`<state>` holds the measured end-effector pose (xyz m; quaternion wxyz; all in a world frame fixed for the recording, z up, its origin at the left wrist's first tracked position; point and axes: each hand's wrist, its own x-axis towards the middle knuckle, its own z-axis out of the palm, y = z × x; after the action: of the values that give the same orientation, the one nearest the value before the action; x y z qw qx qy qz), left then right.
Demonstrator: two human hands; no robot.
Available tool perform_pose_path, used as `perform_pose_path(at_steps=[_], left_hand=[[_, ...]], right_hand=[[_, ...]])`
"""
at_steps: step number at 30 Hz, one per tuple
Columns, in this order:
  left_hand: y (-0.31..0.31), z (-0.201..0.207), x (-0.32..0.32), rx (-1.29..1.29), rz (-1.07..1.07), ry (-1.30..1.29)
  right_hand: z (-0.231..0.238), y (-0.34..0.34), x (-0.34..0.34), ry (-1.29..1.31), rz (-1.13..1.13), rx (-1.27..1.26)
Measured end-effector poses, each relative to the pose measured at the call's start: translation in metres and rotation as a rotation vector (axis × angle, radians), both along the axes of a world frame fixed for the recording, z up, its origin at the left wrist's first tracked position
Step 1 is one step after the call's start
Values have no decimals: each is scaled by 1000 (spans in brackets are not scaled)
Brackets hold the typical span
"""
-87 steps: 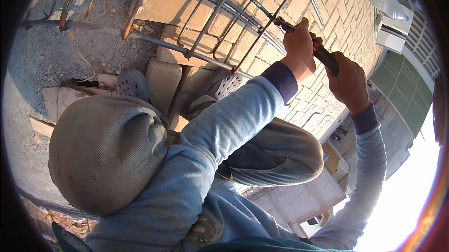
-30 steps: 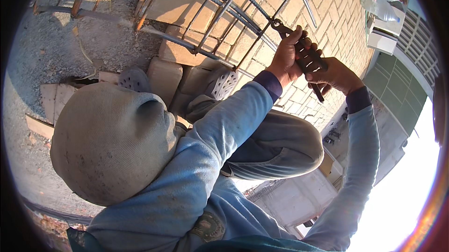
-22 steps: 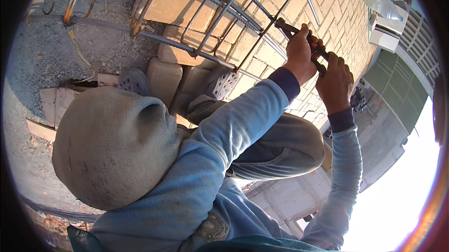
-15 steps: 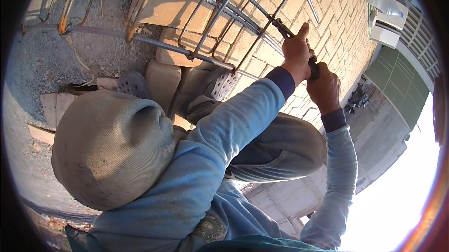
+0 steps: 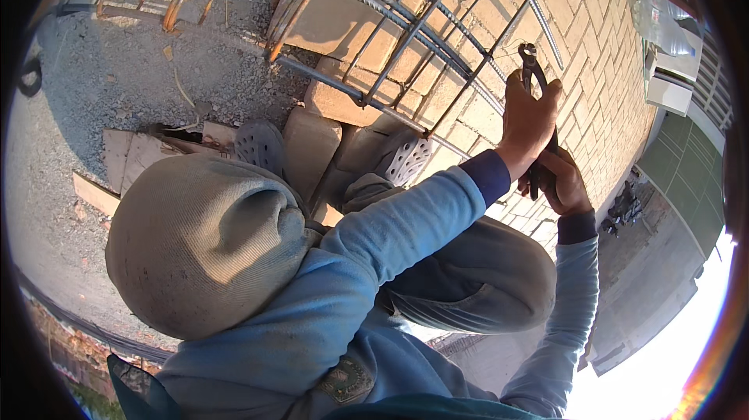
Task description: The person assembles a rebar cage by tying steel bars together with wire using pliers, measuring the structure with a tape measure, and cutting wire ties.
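Note:
Both my hands are on a pair of dark end-cutting pincers [image 5: 528, 61], which stand almost upright in the view with the jaws at the top. My left hand [image 5: 527, 120] wraps the upper part of the handles, its thumb up beside them. Lower down, my right hand [image 5: 566, 180] is closed about the handle ends, its fingers partly hidden. The pincer head is a little to the right of a crossing in the rebar cage [image 5: 449, 77], seemingly apart from the bars. A thin wire seems to run between them, too fine to be sure of.
Tan paving blocks [image 5: 597, 53] lie beneath the cage and to its right. Grey gravel [image 5: 234, 38] and broken slabs [image 5: 129, 156] are at the left. My clog-shod feet [image 5: 402, 156] rest by loose blocks. Plastic bottles [image 5: 662, 26] and a white box [image 5: 669, 92] stand far right.
The pincers have come away from the rebar crossing and turned more upright. Both hands moved with them, still gripping. The whole view has shifted, so the cage appears further right.

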<state>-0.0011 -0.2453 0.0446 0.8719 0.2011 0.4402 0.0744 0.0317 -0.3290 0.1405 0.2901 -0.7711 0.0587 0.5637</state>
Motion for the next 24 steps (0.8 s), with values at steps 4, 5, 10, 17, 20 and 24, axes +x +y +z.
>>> perform_pose_path(at_steps=[4,5,10,17,20,24], left_hand=[[28,40,-18,582,135,-175],[40,51,-16,557,239,-286],[150,116,-18,956,24,-708],[255,122,17,1424,-277,-207],[268,83,-4,1742,-525,-72],[273,6,-87,2143,-890,-166]], right_hand=[[-29,-22,-3,-372,-346,258],[-41,-15,-9,-491,-331,300],[-69,-29,8,-871,302,217],[-110,66,-48,-1004,677,302],[-123,41,-41,-1123,786,349],[-117,35,-36,-1304,796,453]])
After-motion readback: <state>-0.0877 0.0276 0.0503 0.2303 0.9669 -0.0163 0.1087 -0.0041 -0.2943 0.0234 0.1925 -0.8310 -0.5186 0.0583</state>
